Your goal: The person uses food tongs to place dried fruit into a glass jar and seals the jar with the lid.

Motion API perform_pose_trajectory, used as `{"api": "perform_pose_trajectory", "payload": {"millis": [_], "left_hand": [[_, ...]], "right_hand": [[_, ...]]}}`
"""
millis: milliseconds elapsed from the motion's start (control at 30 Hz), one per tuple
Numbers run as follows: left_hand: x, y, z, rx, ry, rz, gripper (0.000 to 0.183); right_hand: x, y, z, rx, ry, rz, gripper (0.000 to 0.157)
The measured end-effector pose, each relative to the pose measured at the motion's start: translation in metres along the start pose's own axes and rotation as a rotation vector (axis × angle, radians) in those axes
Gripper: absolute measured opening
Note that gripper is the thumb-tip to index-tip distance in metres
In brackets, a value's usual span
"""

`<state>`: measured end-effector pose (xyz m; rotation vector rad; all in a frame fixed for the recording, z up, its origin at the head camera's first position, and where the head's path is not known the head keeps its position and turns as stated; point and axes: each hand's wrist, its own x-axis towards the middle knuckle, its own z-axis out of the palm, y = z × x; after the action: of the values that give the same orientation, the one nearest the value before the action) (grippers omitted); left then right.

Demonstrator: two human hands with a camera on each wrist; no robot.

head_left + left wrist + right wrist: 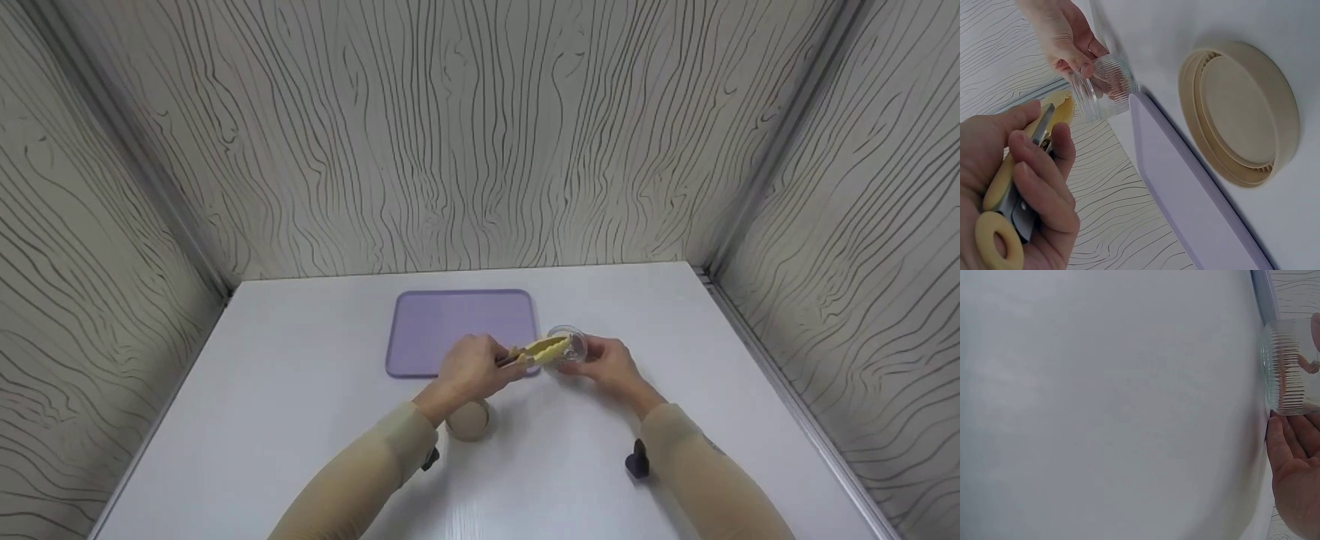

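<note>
My left hand (471, 365) grips a pair of tongs (547, 349) with yellow scalloped tips, a metal body and a yellow ring at the handle end, which shows in the left wrist view. The tips point right and overlap the mouth of a clear ribbed glass (1107, 84) in the head view. My right hand (611, 366) holds that glass from its right side, fingers and thumb around it. The glass is close beside the right edge of a purple tray (457, 322). In the right wrist view only part of the glass and hand appears.
A round beige lid-like dish (1241, 112) with a raised rim lies on the white table (300, 352) under my left wrist, in front of the tray. Wood-patterned panels (465, 135) enclose the table at the back and both sides.
</note>
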<state>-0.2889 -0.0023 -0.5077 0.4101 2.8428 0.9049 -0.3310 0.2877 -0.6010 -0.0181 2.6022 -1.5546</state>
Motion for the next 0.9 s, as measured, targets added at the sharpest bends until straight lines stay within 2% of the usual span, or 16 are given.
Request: {"api": "perform_pose_trajectory", "payload": {"millis": [133, 367, 667, 900], "left_hand": [[0.0001, 0.0004, 0.0003, 0.011, -0.005, 0.01, 0.037], [-0.0002, -0.0004, 0.0013, -0.01, 0.007, 0.03, 0.037], [0.0005, -0.0005, 0.0017, 0.016, 0.016, 0.006, 0.046], [-0.0006, -0.0009, 0.002, -0.024, 0.04, -0.01, 0.055]], "right_hand": [[0.0001, 0.0004, -0.0001, -0.005, 0.003, -0.004, 0.073], [-0.0029, -0.0001, 0.0, 0.003, 0.001, -0.075, 0.063], [-0.0016, -0.0018, 0.0001, -0.028, 0.02, -0.025, 0.061], [-0.0007, -0.0014, -0.0005, -0.059, 0.03, -0.009, 0.06]]}}
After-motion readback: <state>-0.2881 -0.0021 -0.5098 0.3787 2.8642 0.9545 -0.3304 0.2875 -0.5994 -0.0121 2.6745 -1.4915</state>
